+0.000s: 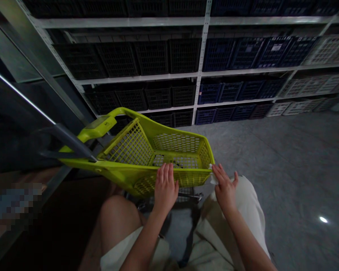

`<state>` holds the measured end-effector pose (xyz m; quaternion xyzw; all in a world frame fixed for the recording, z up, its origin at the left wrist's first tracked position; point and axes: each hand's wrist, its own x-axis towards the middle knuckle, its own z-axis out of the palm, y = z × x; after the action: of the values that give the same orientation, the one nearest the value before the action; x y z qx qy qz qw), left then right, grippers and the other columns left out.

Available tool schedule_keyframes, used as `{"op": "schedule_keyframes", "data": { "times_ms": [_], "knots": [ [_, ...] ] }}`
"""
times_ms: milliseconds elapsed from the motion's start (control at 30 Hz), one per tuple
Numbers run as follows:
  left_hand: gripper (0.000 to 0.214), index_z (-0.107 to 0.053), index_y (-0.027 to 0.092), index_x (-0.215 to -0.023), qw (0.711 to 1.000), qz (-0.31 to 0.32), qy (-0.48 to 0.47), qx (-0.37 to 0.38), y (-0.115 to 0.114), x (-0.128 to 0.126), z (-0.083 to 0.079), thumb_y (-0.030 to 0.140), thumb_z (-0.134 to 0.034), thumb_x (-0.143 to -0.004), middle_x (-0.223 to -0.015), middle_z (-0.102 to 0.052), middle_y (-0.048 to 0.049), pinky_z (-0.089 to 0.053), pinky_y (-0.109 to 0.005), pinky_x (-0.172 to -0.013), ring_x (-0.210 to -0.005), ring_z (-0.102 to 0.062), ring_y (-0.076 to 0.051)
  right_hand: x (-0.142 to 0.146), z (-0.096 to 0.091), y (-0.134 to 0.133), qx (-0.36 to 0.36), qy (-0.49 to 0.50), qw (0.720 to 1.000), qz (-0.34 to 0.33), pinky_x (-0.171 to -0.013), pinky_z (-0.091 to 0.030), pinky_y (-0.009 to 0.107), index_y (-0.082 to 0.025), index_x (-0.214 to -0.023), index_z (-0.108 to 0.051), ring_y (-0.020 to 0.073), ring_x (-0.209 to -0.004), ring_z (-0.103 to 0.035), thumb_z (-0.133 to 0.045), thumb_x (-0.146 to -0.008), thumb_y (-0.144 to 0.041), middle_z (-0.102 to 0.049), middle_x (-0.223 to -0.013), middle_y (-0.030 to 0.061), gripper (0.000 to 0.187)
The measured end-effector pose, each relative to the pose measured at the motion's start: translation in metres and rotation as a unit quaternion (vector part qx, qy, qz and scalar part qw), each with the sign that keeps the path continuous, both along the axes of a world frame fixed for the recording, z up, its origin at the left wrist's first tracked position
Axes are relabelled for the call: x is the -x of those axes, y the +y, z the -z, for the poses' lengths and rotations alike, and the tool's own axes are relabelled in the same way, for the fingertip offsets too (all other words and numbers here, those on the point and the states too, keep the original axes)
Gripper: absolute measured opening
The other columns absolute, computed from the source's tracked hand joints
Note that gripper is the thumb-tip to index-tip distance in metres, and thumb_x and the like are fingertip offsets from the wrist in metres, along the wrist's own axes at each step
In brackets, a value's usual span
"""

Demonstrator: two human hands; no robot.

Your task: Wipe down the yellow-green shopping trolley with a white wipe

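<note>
A yellow-green plastic shopping basket (147, 150) with a mesh wall and a handle at its left end sits in front of my knees, above a dark metal frame. My left hand (165, 188) lies on the basket's near rim with its fingers together and stretched over the edge. My right hand (224, 186) is at the basket's right corner, fingers extended, touching a small white cloth or tag (212, 174) there. The basket looks empty inside.
White metal shelving (199, 71) runs along the far wall, filled with black, blue and white plastic crates. A dark metal frame with slanted bars (45, 120) stands at the left. Grey concrete floor (285, 162) spreads to the right.
</note>
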<state>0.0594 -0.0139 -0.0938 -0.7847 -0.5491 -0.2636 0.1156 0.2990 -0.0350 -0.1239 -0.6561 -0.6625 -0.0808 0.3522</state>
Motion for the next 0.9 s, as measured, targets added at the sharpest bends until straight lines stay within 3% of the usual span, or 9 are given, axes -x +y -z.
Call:
{"op": "schedule_keyframes", "data": {
  "times_ms": [100, 267, 367, 533, 733, 833, 900],
  "knots": [
    [0.072, -0.023, 0.006, -0.153, 1.000, 0.003, -0.002, -0.005, 0.000, 0.000, 0.000, 0.022, -0.052, -0.089, -0.150, -0.044, -0.0205, -0.030, -0.053, -0.119, -0.144, -0.035, -0.033, 0.037, -0.012, 0.006, -0.006, 0.016, 1.000, -0.014, -0.121, -0.002, 0.057, -0.023, -0.137, -0.053, 0.0215, -0.135, -0.051, -0.039, -0.068, 0.000, -0.063, -0.137, 0.0071, 0.075],
    [0.068, -0.032, 0.005, -0.148, 1.000, -0.002, -0.006, -0.009, 0.002, -0.001, 0.002, 0.020, -0.053, -0.086, -0.146, -0.048, -0.0201, -0.030, -0.053, -0.119, -0.144, -0.036, -0.033, 0.117, -0.040, 0.022, 0.016, 0.028, 0.989, -0.142, -0.124, 0.000, 0.049, -0.018, -0.135, -0.056, 0.0191, -0.134, -0.052, -0.042, -0.069, 0.001, -0.063, -0.137, 0.0087, 0.070],
    [0.067, -0.033, 0.007, -0.148, 1.000, 0.007, 0.001, -0.013, 0.003, 0.001, 0.002, 0.018, -0.053, -0.085, -0.144, -0.051, -0.0191, -0.031, -0.053, -0.119, -0.143, -0.037, -0.032, 0.132, -0.045, 0.024, 0.009, 0.034, 0.982, -0.186, -0.124, -0.001, 0.046, -0.016, -0.137, -0.054, 0.0179, -0.135, -0.050, -0.042, -0.073, 0.001, -0.060, -0.140, 0.0095, 0.067],
    [0.068, -0.027, 0.008, -0.152, 1.000, 0.019, 0.005, -0.010, 0.002, 0.006, 0.000, 0.018, -0.050, -0.088, -0.149, -0.047, -0.0173, -0.032, -0.052, -0.119, -0.144, -0.036, -0.032, 0.092, -0.035, 0.012, 0.003, 0.008, 0.982, -0.190, -0.121, 0.011, 0.051, -0.022, -0.142, -0.047, 0.0169, -0.139, -0.046, -0.037, -0.068, 0.004, -0.056, -0.145, 0.0066, 0.080],
    [0.068, -0.027, 0.007, -0.152, 1.000, 0.011, 0.013, -0.004, 0.000, 0.006, -0.002, 0.020, -0.051, -0.090, -0.151, -0.046, -0.0170, -0.029, -0.050, -0.121, -0.144, -0.036, -0.031, 0.014, -0.013, 0.001, 0.009, -0.003, 0.997, -0.073, -0.121, 0.004, 0.054, -0.025, -0.139, -0.051, 0.0193, -0.139, -0.046, -0.038, -0.065, 0.003, -0.060, -0.140, 0.0041, 0.080],
    [0.068, -0.029, 0.005, -0.151, 1.000, 0.008, 0.014, -0.001, 0.000, 0.004, -0.002, 0.022, -0.054, -0.090, -0.151, -0.046, -0.0182, -0.028, -0.050, -0.121, -0.144, -0.035, -0.032, 0.006, -0.009, 0.001, 0.011, 0.010, 1.000, -0.023, -0.120, 0.000, 0.057, -0.023, -0.135, -0.054, 0.0211, -0.136, -0.050, -0.038, -0.066, 0.002, -0.063, -0.137, 0.0049, 0.075],
    [0.068, -0.029, 0.004, -0.150, 1.000, 0.005, 0.013, 0.000, 0.000, 0.002, -0.002, 0.023, -0.054, -0.090, -0.150, -0.045, -0.0194, -0.029, -0.050, -0.121, -0.144, -0.035, -0.032, 0.022, -0.014, 0.005, 0.008, 0.019, 1.000, -0.009, -0.120, 0.001, 0.058, -0.022, -0.131, -0.057, 0.0220, -0.133, -0.053, -0.038, -0.068, 0.002, -0.064, -0.135, 0.0059, 0.071]
  ]
}}
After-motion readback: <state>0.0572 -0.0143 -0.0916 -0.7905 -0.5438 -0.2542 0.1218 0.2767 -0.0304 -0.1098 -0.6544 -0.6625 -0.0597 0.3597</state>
